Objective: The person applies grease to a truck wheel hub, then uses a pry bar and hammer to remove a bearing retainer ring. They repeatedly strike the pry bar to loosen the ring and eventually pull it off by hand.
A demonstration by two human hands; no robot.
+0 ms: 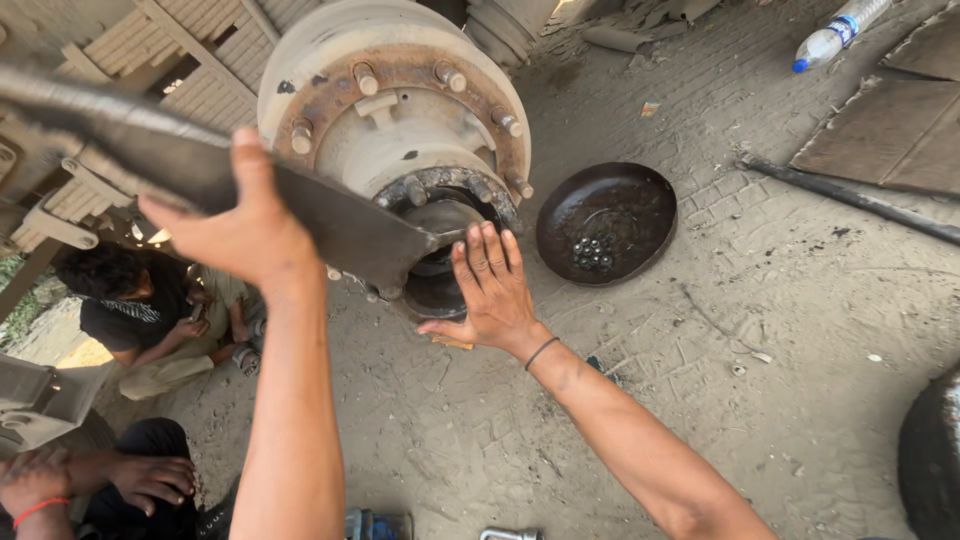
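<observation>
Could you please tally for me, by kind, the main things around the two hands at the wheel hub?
Wheel hub: 1
Flat metal bar, held by the left hand: 1
Round dark pan holding small nuts: 1
Plastic bottle: 1
Long dark rod on the ground: 1
Total: 5
The right hand rests on the hub, holding nothing.

1. Place: open-air roadside vehicle repair yard, heavy-truck work.
2. Ground (800,330): bare packed dirt, dusty, stained with oil, littered with small scraps.
3. Large wheel hub (390,110) with rusty studs, wheel off, vehicle raised above the ground.
4. Greasy black pan (640,200) on the dirt holds loose nuts (592,253).
5. Long steel bar (850,195) lies on the ground beside metal plates (890,130).
6. Tyre edge (935,460) at lower right.
7. Other workers (150,310) sit on the dirt nearby.
</observation>
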